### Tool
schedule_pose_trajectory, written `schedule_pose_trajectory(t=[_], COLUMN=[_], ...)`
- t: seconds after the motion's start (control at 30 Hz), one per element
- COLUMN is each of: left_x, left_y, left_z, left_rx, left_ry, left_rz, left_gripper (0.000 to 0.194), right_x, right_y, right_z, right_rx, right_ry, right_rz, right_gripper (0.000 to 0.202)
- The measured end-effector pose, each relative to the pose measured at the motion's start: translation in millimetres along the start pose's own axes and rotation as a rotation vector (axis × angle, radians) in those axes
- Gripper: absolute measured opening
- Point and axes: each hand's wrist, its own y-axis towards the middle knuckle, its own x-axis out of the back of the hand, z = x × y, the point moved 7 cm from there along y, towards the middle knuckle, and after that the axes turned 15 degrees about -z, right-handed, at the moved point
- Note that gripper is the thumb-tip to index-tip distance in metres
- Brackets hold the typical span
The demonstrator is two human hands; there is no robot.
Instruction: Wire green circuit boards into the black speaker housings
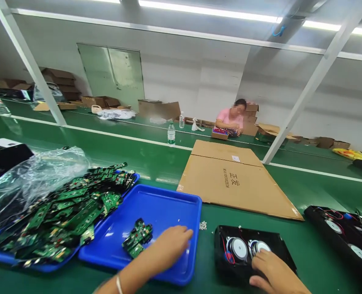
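My left hand reaches into a blue tray, fingers loosely apart, right beside a small stack of green circuit boards; it holds nothing that I can see. My right hand rests on a black speaker housing with two round white speaker cones and red wires, fingers on its near right part. A few small white parts lie on the green table between the tray and the housing.
A second blue tray at left is heaped with green circuit boards under a clear plastic bag. Flat cardboard lies behind. Another black speaker housing sits at right. A person in pink sits across; a water bottle stands nearby.
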Motion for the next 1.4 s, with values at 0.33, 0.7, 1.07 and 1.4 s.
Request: schedule_pose_trajectory(t=[0.33, 0.7, 1.07, 1.4], left_x=[34.9, 16.4, -91.6, -111.8], left_y=[-6, 24, 53, 33], left_z=[39, -10, -44, -31], left_rx=[0.141, 0.169, 0.517, 0.886], left_ry=[0.202, -0.091, -0.868, -1.070], left_rz=[0.103, 0.142, 0.144, 0.051], left_gripper=[0.038, 0.012, 0.047, 0.020], right_x=[-22, -37, -14, -4], right_y=[41, 41, 39, 29], right_z=[59, 40, 15, 42], right_rx=[-0.380, -0.793, -0.962, -0.595], right_ry=[0.347, 0.975, 1.287, 0.581], right_rz=[0.077, -0.220, -0.653, -0.486], right_gripper=[0.019, 0.020, 0.037, 0.023])
